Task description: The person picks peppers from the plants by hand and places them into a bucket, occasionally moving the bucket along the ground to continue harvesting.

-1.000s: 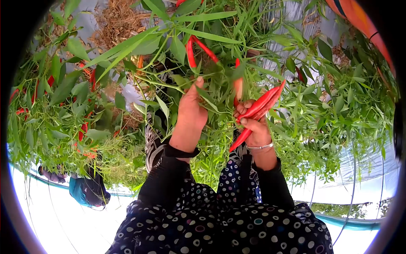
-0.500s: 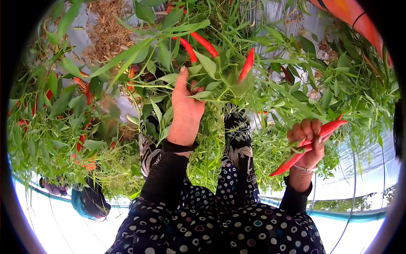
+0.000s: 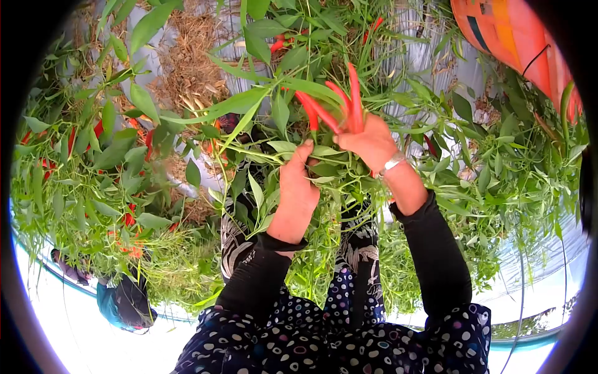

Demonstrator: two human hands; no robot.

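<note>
1. At far left, hanging among leaves: glossy, slender red chilli peppers [image 3: 149, 144], partly screened by foliage. Below them, at the plants' edge: a teal-and-black fabric shape [image 3: 112, 304], too unclear to name.
2. Further in, beyond the leaves: a patch of dry, brown, straw-like litter [image 3: 193, 75], lying beside wrinkled silvery plastic sheeting [image 3: 405, 56].
3. Left of centre, reaching into a leafy green branch: the bare left hand [image 3: 299, 193], below a black cuff, with thumb raised and fingers curled in behind leaves. Probably placed so to steady the branch; cannot tell whether gripping or merely touching it.
4. Just above that thumb, standing nearly upright: a thin, bright red chilli [image 3: 312, 118], stalk end down.
5. Right of centre, closed round a bunch of smooth, red, pointed chillies [image 3: 355, 103]: the right hand [image 3: 372, 142], below a silver bangle [image 3: 393, 162]. Tips upward, apparently bunched to leave the thumb usable near the left hand.
6. In the way: a long, narrow green leaf [image 3: 316, 88], crossing before the chillies, plus leaves around the left fingers.
7. At upper right, well apart from both hands: an orange-red plastic sack [image 3: 511, 37], beyond more foliage.
</note>
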